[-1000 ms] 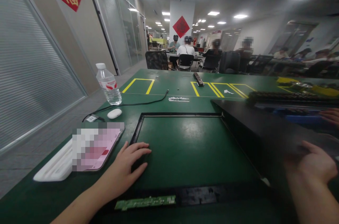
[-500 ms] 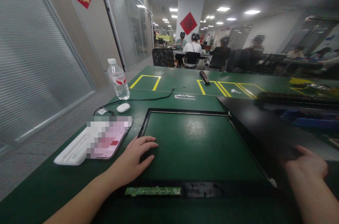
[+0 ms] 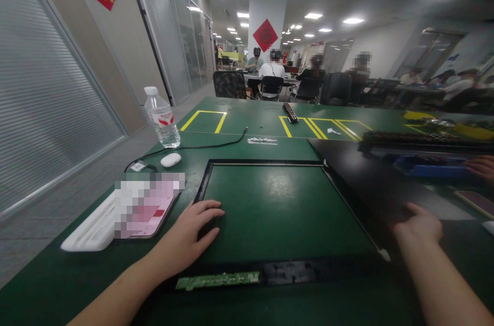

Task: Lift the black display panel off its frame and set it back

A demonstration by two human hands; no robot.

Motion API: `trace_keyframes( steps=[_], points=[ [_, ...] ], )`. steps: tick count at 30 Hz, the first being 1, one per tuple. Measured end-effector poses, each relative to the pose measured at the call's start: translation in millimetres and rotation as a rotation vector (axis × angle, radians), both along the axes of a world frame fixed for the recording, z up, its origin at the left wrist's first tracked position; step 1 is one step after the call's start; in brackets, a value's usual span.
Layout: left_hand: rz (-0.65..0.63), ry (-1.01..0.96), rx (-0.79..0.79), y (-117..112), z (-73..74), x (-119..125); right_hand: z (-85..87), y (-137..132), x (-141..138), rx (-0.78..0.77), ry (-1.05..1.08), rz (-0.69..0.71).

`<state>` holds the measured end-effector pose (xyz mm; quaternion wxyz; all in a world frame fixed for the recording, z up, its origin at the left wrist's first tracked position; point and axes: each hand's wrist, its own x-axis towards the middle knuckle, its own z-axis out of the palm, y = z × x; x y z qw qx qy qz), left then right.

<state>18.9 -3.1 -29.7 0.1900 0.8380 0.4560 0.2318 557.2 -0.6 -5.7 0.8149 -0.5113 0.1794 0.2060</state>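
A thin black rectangular frame (image 3: 266, 163) lies flat on the green table, with a green circuit strip (image 3: 216, 281) along its near edge. My left hand (image 3: 192, 233) rests open on the frame's left side, fingers spread. My right hand (image 3: 419, 227) presses on the near edge of a large dark panel (image 3: 370, 177) that lies to the right of the frame. Its thumb sticks out, and the other fingers are hidden behind the hand.
Left of the frame lie a phone (image 3: 148, 207) on a white tray (image 3: 90, 231), a white earbud case (image 3: 170, 160), a black cable (image 3: 200, 147) and a water bottle (image 3: 162, 118). Another person's hand (image 3: 480, 166) shows at the far right near a blue bin (image 3: 428, 165). Seated people work at tables behind.
My right hand has slid left and further away along the dark panel's edge. My left hand has stayed on the frame. The camera view swung slightly.
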Motion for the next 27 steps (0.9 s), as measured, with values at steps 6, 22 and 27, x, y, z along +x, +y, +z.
trace_keyframes(
  steps=[6,22,27],
  points=[
    [0.018,0.027,-0.007,-0.7,6.2,3.2,-2.3,0.4,-0.3,-0.009,-0.035,0.016],
    [0.014,-0.001,0.011,-1.5,-0.5,0.1,4.2,-2.9,-6.1,-0.042,-0.063,0.059],
    [0.012,-0.031,0.011,-1.6,0.8,1.8,10.3,-5.6,-10.0,-0.035,-0.091,0.089]
  ],
)
